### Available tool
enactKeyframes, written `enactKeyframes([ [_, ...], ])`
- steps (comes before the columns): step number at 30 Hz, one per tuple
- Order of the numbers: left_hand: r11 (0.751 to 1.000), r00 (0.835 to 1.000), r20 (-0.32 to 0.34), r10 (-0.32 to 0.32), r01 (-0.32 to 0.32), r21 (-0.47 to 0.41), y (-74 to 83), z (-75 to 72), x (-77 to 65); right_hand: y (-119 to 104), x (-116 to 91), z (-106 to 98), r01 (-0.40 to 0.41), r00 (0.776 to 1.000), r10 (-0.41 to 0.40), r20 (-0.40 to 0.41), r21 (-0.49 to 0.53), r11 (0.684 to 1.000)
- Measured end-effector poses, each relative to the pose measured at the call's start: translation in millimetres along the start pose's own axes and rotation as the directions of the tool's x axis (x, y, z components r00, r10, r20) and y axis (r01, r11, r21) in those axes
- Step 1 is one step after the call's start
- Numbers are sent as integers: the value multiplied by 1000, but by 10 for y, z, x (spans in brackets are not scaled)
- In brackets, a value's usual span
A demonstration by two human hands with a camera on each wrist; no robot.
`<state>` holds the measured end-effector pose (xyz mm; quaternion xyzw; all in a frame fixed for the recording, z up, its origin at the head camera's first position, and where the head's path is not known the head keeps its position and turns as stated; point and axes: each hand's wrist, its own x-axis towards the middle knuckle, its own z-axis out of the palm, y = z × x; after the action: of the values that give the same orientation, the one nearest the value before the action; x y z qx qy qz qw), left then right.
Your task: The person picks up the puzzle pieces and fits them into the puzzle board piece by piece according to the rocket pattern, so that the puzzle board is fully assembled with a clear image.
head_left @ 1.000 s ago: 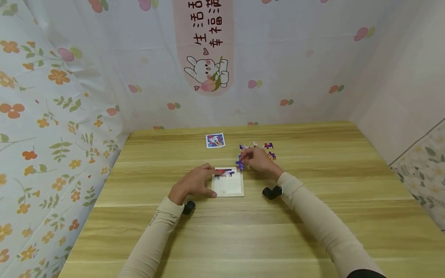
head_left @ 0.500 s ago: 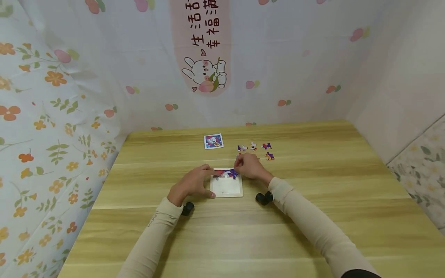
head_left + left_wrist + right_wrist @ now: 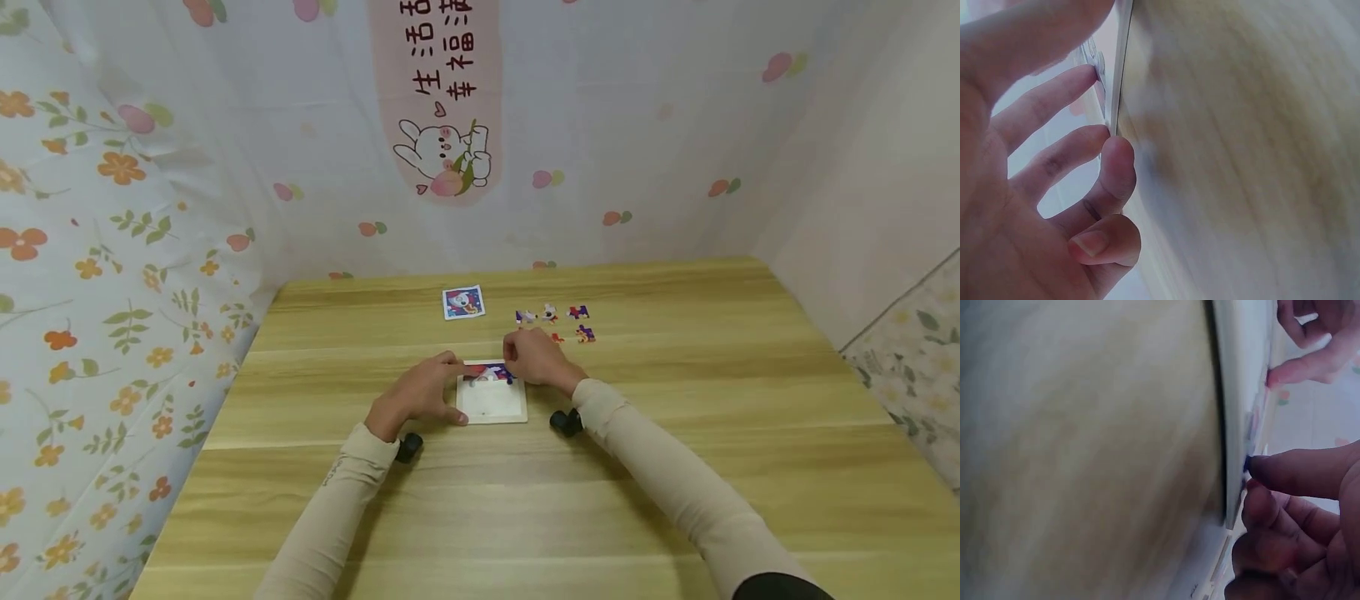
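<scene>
Purple piece (image 3: 511, 374) pinched in your right grip (image 3: 538, 357), left grip (image 3: 422, 389) spread open against the tray (image 3: 492, 407); top row (image 3: 489, 372) looks nearly done, loose pieces (image 3: 577, 312) left.

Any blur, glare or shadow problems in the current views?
Head: pale sheen on the table, soft shadows beside the sleeves; left wrist: left hand fairly clear, table grain smeared; right wrist: table badly blurred, right hand dim.
</scene>
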<state>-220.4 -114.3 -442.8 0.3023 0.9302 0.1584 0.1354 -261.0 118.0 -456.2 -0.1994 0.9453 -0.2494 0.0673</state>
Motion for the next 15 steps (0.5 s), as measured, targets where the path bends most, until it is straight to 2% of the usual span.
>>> enactKeyframes([
  [6, 1000, 1000, -7, -11, 11, -10, -1, -39, 35, 21, 45, -7, -4, 1000, 4, 0, 23, 1000],
  [15, 998, 999, 10, -45, 45, -42, -33, -5, 13, 111, 47, -27, 19, 1000, -19, 7, 78, 997],
])
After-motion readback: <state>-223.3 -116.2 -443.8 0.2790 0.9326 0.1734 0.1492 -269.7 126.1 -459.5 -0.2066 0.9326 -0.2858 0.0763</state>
